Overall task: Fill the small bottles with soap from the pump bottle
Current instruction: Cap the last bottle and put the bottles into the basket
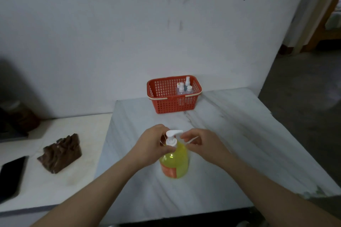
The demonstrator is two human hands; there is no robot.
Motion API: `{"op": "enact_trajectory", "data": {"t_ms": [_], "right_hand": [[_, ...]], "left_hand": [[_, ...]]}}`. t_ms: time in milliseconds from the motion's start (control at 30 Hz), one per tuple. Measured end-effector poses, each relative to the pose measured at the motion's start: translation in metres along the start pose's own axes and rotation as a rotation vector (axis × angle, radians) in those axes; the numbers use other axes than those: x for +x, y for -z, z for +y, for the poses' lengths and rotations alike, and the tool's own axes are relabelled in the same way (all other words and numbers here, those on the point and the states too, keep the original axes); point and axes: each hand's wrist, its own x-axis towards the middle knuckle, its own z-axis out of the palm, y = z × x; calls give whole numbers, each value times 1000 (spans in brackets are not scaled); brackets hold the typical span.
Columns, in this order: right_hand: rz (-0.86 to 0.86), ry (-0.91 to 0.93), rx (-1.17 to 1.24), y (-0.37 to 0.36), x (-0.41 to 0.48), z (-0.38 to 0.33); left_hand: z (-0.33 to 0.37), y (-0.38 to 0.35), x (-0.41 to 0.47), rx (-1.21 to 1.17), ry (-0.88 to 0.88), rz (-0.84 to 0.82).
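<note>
The pump bottle (176,162) stands upright on the marble table (234,134), toward the near middle of it. It is full of yellow soap, with an orange label on its front and a white pump head on top whose spout points to the person's right. Both bare forearms reach in from the near edge and meet at the top of the bottle.

The left hand (153,142) is wrapped round the neck, just under the pump head, with the fingers curled in a grip on the white collar. The right hand (203,143) sits just beside the spout, on the other side of the bottle. Its fingers are curled in too, pinching a thin pale thing (192,140) close under the spout tip — too blurred for me to say what it is.

The small bottles (184,87) are well apart from all this. They stand together upright in the right half of a red basket (166,106) at the far edge of the table, against the white wall (110,33). They look clear with white caps; I count about four, though they overlap.

Off to the left is a lower white counter (73,180). A brown carved block (60,153), rough like rock, sits on it, and a dark phone (11,175) lies flat nearer the left edge.
</note>
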Motion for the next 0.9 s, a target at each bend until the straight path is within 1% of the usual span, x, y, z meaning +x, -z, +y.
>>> {"op": "enact_trajectory", "data": {"t_ms": [133, 267, 367, 433, 533, 600, 667, 767, 900], "right_hand": [[89, 45, 79, 13, 16, -13], [248, 101, 222, 34, 50, -27], [292, 140, 303, 48, 78, -39], [313, 146, 299, 54, 97, -43], [339, 102, 221, 59, 128, -37], [333, 68, 159, 60, 142, -30], [324, 50, 61, 62, 159, -16], [309, 41, -185, 64, 175, 1], [249, 20, -348, 63, 191, 22]], "left_hand": [[6, 28, 17, -68, -2, 96], [18, 75, 53, -177, -30, 267], [23, 103, 87, -162, -48, 381], [20, 114, 113, -122, -44, 440], [8, 116, 153, -39, -10, 482], [0, 110, 173, 28, 16, 474], [-11, 99, 196, 112, 15, 441], [-28, 80, 220, 177, 23, 377], [-62, 53, 243, 208, 87, 282]]}}
